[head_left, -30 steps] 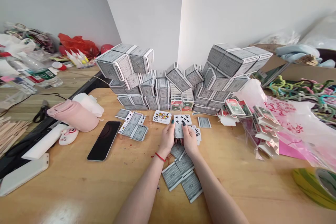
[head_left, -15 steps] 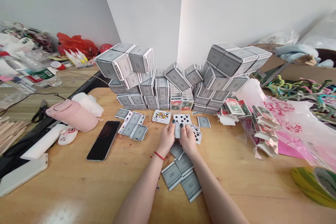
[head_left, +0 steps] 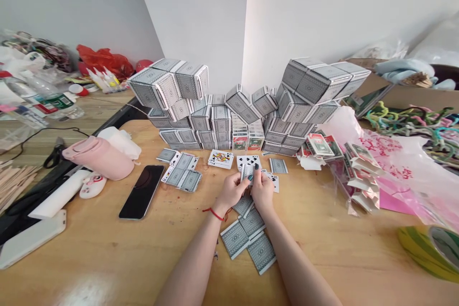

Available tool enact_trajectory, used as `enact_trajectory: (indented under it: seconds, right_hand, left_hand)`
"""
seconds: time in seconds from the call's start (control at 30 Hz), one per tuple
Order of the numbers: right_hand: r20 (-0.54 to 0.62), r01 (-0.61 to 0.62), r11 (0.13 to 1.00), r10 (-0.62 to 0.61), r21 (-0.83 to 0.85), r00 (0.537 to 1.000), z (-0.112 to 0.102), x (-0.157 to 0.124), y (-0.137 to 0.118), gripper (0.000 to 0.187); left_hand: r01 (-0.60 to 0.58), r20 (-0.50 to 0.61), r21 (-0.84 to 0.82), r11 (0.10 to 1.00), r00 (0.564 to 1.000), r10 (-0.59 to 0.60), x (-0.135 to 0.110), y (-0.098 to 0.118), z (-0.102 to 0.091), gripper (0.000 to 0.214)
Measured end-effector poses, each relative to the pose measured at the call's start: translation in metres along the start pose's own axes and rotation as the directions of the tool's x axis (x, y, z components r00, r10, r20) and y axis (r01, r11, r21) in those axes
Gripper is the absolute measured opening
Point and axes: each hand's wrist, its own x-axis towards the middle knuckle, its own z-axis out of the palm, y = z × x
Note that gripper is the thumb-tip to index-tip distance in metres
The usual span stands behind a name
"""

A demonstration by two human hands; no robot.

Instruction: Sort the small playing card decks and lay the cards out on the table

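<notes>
Wooden tabletop (head_left: 107, 258), card boxes (head_left: 154, 88) stacked behind: we pinch playing cards (head_left: 248, 172) between left hand (head_left: 233, 190) and right hand (head_left: 262, 192), fingers narrow, edges best kept square.

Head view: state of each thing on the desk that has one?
Left hand grip: holding small stack of playing cards
Right hand grip: holding the same stack
Black glass smartphone: lying flat, screen dark
Pink insulated bottle: lying on its side
Grey patterned cardboard card boxes: stacked in a wall
Single white playing card: face up on desk

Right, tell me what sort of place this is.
Probably a cluttered workroom handling playing cards in bulk: boxed decks stacked against the wall, loose cards spread over the wooden table.
</notes>
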Motion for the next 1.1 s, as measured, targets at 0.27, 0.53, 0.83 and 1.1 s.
enact_trajectory:
  seconds: [0.27, 0.53, 0.83, 1.1]
  right_hand:
    - [0.121, 0.011, 0.998, -0.018, 0.057, 0.992, -0.001, 0.002, 0.000, 0.044]
    - [0.180, 0.122, 0.992, -0.118, -0.011, 0.977, 0.001, 0.000, 0.002, 0.042]
    - [0.287, 0.256, 0.966, -0.233, -0.045, 0.929, 0.000, -0.004, 0.002, 0.036]
    - [0.461, 0.184, 0.979, -0.202, 0.083, 0.864, -0.001, -0.004, 0.004, 0.031]
  left_hand:
    - [-0.059, -0.147, 0.151, 0.987, 0.986, 0.081, 0.005, -0.004, -0.001, 0.033]
    - [-0.087, -0.258, 0.218, 0.972, 0.955, 0.143, 0.005, -0.005, -0.004, 0.036]
    - [-0.053, -0.383, 0.260, 0.964, 0.911, 0.154, 0.005, -0.004, -0.006, 0.041]
    - [-0.032, -0.267, -0.102, 0.994, 0.964, 0.003, 0.006, 0.005, -0.018, 0.034]
